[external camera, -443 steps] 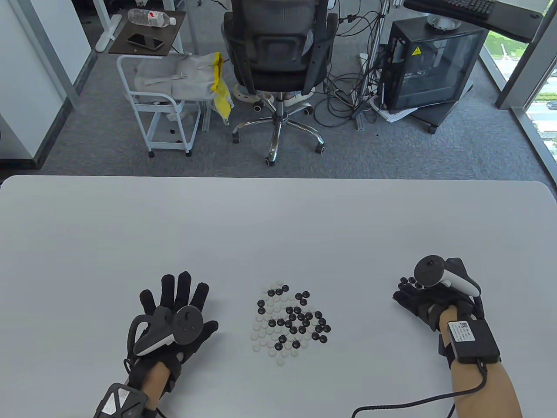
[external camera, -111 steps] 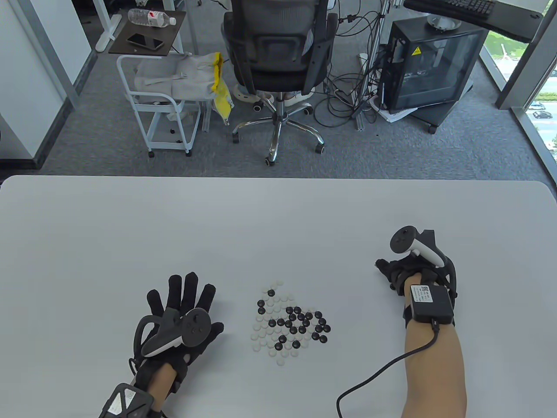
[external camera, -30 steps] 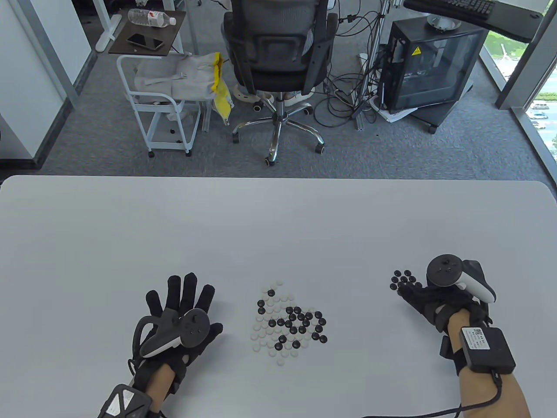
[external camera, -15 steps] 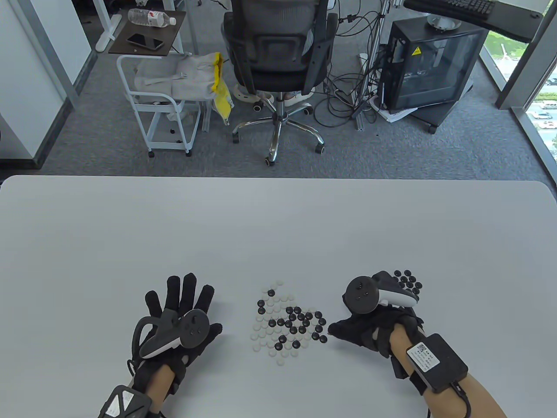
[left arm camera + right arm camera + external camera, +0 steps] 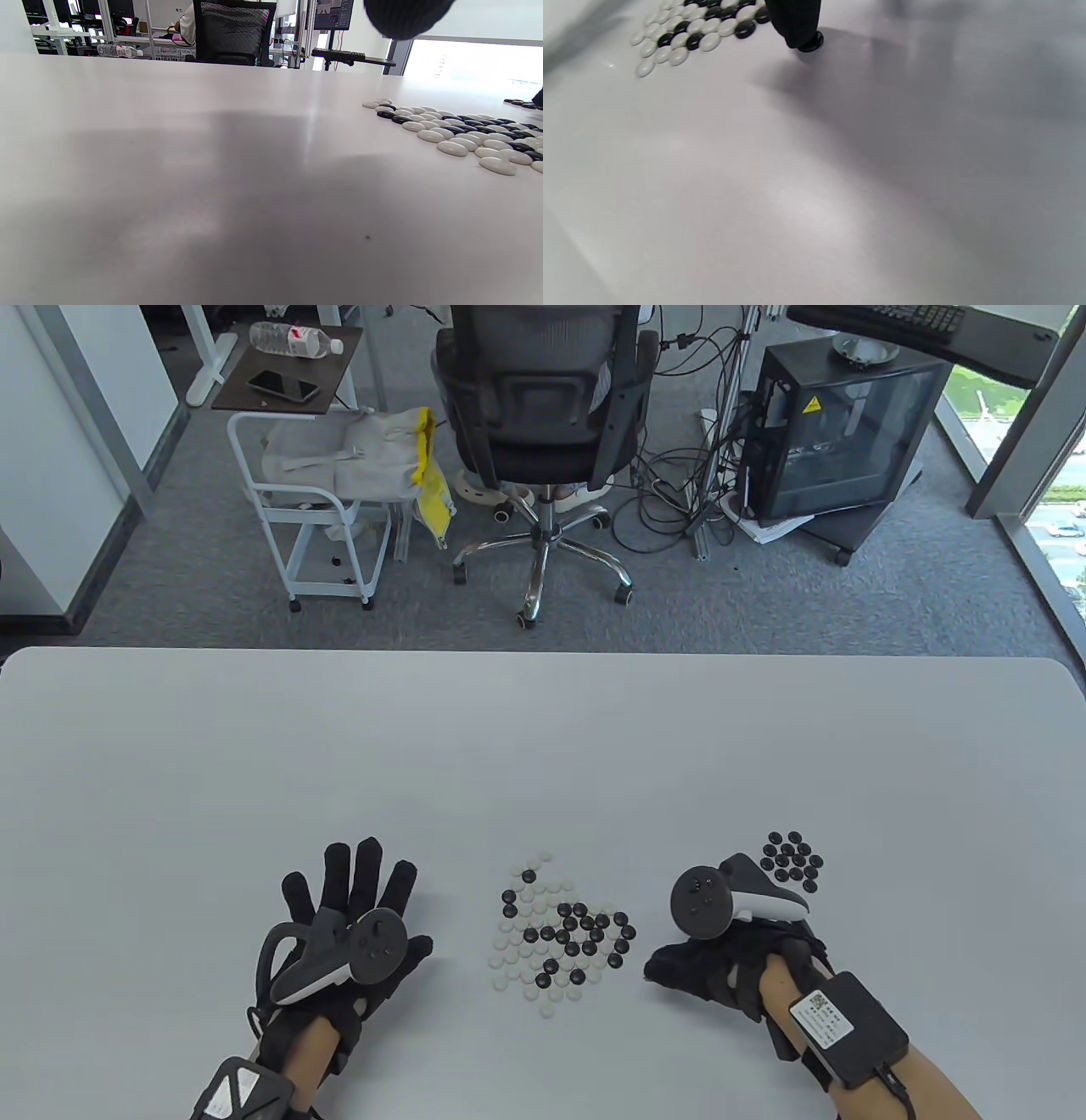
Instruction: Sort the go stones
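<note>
On the left of the tabletop the left hand lies flat, palm down, fingers spread wide and holding nothing, well apart from the stones. At the centre sits the mixed pile, black and white stones packed edge to edge in a single layer, the whites mostly toward its left side and the blacks toward its right. Just right of the pile the right hand reaches in low, and the right wrist view shows one fingertip pressing down on a lone black stone that sits a little clear of the pile's edge; whether the other fingers are curled or hold anything cannot be told. Farther right and a little farther back, the sorted blacks form a tight cluster of their own. These stones look small, hard, smooth and glossy, lens-shaped with thin rims, so they are probably light and slippery and likely to skate under a push or flick away from a careless pinch. Sliding one flat under a fingertip seems the safest way to free it from its neighbours; to lift it, thumb and finger should probably take the rim on opposite sides, since the domed top offers no purchase.
</note>
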Motion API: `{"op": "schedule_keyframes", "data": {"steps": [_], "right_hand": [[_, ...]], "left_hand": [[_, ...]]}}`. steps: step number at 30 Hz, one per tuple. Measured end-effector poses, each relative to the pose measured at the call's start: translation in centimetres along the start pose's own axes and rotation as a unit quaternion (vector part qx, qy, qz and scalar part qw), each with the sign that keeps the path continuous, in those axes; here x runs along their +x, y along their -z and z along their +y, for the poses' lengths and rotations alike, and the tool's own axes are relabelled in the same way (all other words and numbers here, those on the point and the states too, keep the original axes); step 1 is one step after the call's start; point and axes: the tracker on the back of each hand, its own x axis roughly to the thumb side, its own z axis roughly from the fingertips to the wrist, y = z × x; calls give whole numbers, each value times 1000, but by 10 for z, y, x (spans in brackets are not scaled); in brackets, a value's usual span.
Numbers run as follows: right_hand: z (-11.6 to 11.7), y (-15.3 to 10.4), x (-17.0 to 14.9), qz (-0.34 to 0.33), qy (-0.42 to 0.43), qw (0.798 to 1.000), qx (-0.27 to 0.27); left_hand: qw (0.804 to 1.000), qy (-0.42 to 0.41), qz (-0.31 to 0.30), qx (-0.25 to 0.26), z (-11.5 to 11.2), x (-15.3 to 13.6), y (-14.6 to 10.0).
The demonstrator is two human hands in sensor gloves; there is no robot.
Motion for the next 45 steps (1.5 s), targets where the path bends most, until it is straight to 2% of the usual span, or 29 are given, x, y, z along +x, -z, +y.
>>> {"op": "schedule_keyframes", "data": {"steps": [5,10,19,35,40,45], "right_hand": [[-4,-29,-64,102,30,994,-36],[-4,-42,-102,146,72,985,-59],[-8,-39,-126,167,117,975,-87],[-24,-31,-130,180,131,970,-98],[-38,-34,-111,140,142,972,-128],[-44,-26,-74,84,118,985,-96]], "left_hand": [[1000,1,0,0,0,0,0],[1000,0,0,0,0,0,0],[1000,1,0,-6,-2,0,2],[1000,-5,3,-10,-2,-2,2],[1000,-4,2,-8,-1,-2,2],[1000,-2,2,-7,-1,-1,2]]}}
